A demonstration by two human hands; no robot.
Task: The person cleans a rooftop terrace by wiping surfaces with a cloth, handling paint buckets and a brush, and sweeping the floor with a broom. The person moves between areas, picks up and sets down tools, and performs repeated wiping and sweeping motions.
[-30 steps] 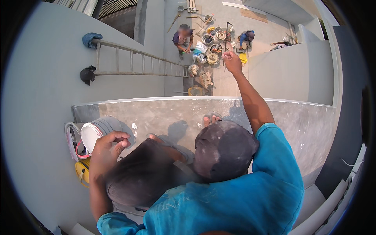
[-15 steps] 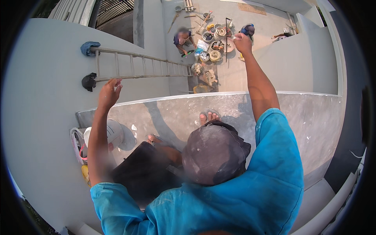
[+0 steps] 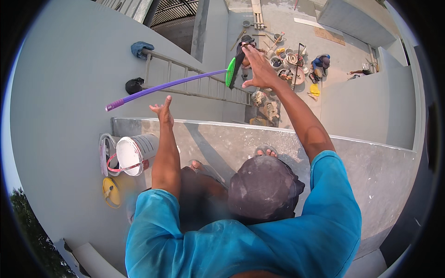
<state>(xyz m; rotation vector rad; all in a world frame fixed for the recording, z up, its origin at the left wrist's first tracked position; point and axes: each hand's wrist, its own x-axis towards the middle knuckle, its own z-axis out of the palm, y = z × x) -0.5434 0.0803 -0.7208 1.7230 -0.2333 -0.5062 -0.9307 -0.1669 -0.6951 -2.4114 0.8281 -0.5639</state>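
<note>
- Broom (image 3: 194,81): purple shaft w/ green head and dark bristles, seen in mid-air above ledge, lying approx. horizontal; shaft end points to person's left, head end to right.
- Right hand (image 3: 260,70): raised at full arm reach, fingers spread wide, palm just beside broom head on its right; touching bristles or not — cannot tell. No closed grip visible.
- Left hand (image 3: 163,111): raised, open, fingers loosely extended, holding nothing; positioned below shaft mid-section, apart from it.
- Broom thus located between both hands: head end near right hand, shaft passing above left hand.
- Concrete ledge (image 3: 371,162): narrow grey strip under the feet; far edge runs left to right just beyond left hand, w/ sheer drop behind it to ground level far below.
- Ladder (image 3: 194,78): leaning vs. grey wall beyond ledge edge, directly behind broom shaft.
- White bucket (image 3: 134,153) w/ red handle: on ledge at left, near left forearm; yellow lid (image 3: 111,192) just below it.
- Open room: air above ledge edge between the hands; ledge surface to right bare.
- Ground below: buckets, tools, another person (image 3: 320,62) crouched, well apart.
</note>
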